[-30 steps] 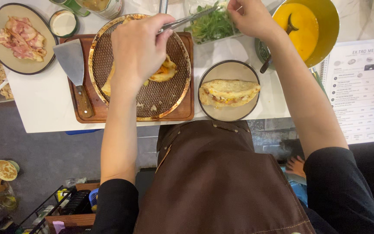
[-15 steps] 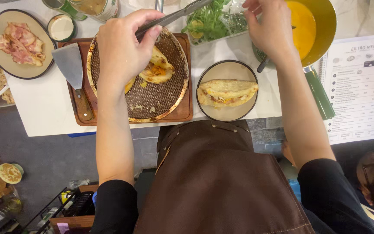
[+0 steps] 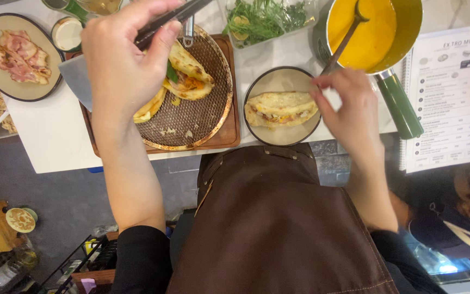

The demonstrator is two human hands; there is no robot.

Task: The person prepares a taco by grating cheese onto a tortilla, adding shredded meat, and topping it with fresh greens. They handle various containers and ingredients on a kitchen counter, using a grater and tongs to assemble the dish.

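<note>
My left hand (image 3: 123,68) grips dark metal tongs (image 3: 172,16) over a round mesh tray (image 3: 191,117) that holds folded flatbreads (image 3: 189,71) with filling. My right hand (image 3: 349,106) is closed on the handle of a ladle (image 3: 344,46) that reaches into a pot of yellow sauce (image 3: 373,30). Just left of that hand a small round plate (image 3: 262,90) holds a filled folded flatbread (image 3: 281,109). I wear a brown apron (image 3: 278,228).
The mesh tray sits on a wooden board (image 3: 229,130). A plate of sliced bacon (image 3: 20,57), a small white bowl (image 3: 67,34), a flat spatula (image 3: 74,79), a container of green herbs (image 3: 265,19) and a printed menu sheet (image 3: 452,92) share the white counter (image 3: 44,141). Another person (image 3: 463,218) is at lower right.
My right hand came down from the herbs and took the ladle handle by the plate. My left hand with the tongs stays over the mesh tray. The view has moved closer.
</note>
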